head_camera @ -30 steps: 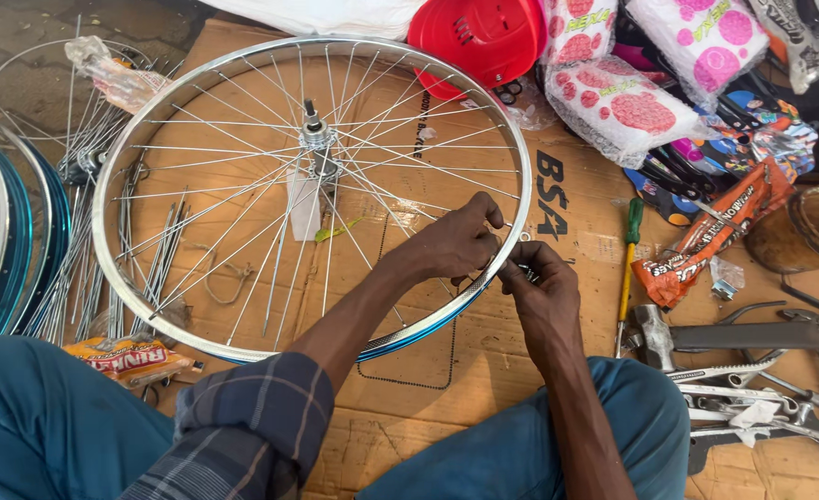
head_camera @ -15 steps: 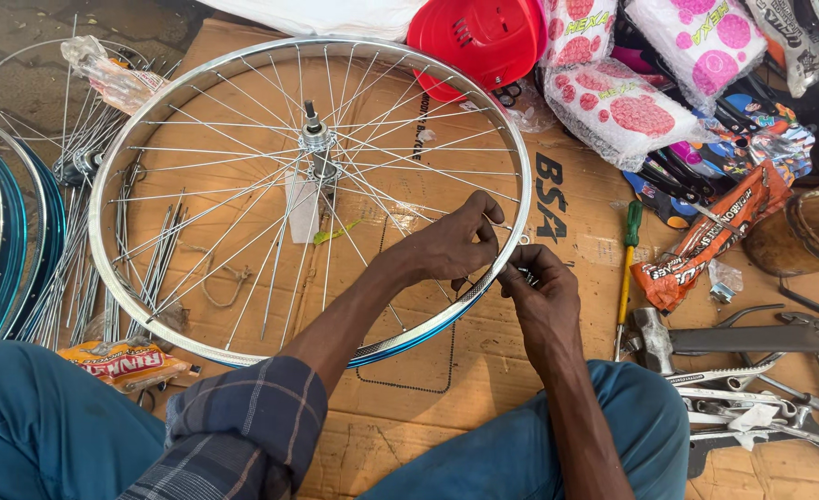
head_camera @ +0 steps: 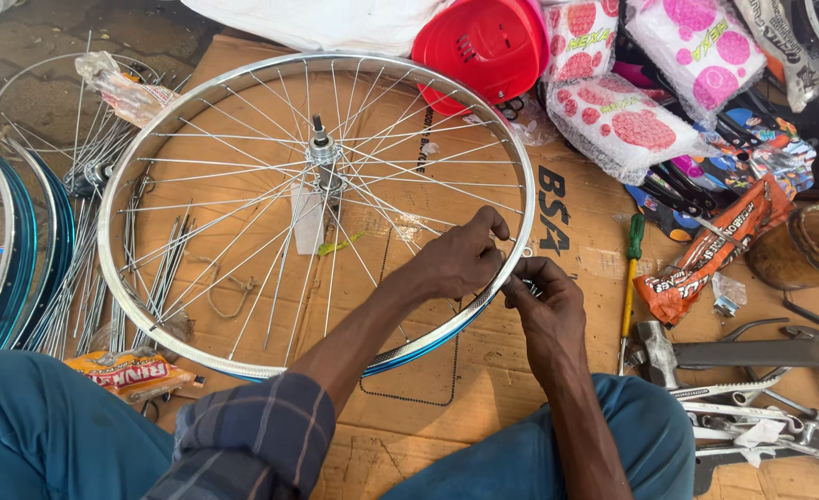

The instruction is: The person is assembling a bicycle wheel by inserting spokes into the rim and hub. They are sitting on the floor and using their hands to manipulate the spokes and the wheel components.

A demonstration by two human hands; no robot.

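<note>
Silver spoked bicycle wheel rim, lying on flattened brown cardboard: most spokes laced. Left hand gripping rim; right hand pinching a spoke end there.

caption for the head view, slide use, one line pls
Both hands, left hand and right hand, work at the rim of a spoked bicycle wheel lying on cardboard.

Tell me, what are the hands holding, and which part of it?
Both hands grip the bicycle wheel at its rim, on the side nearest the person. The left hand reaches over the rim among the spokes; the right hand pinches the rim's outer edge. Any small tool is hidden.
</note>
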